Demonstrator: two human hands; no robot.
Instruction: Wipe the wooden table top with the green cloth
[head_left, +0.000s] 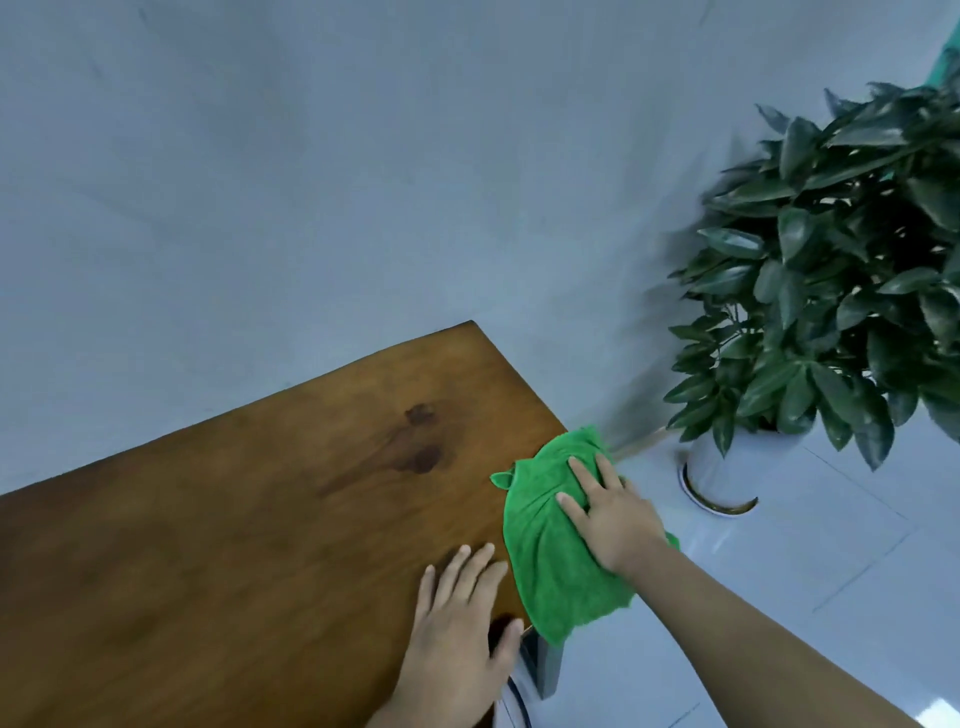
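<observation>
Cloth (558, 551) at right edge of table (234, 545), 2 hands down.
Right hand (610, 519) flat, fingers spread, pressing cloth (part overhangs the edge); left hand (460, 634) open, empty, bracing on wood. Advice: keep palm pressure even, sweep inward toward the dark stain (415, 441). No writing legible.

Bright green cloth (561, 540), brown dark-stained table top (234, 519), white pot (719, 467).

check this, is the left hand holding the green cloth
No, the left hand lies flat and bare on the wooden table top, while the right hand presses the green cloth.
</observation>
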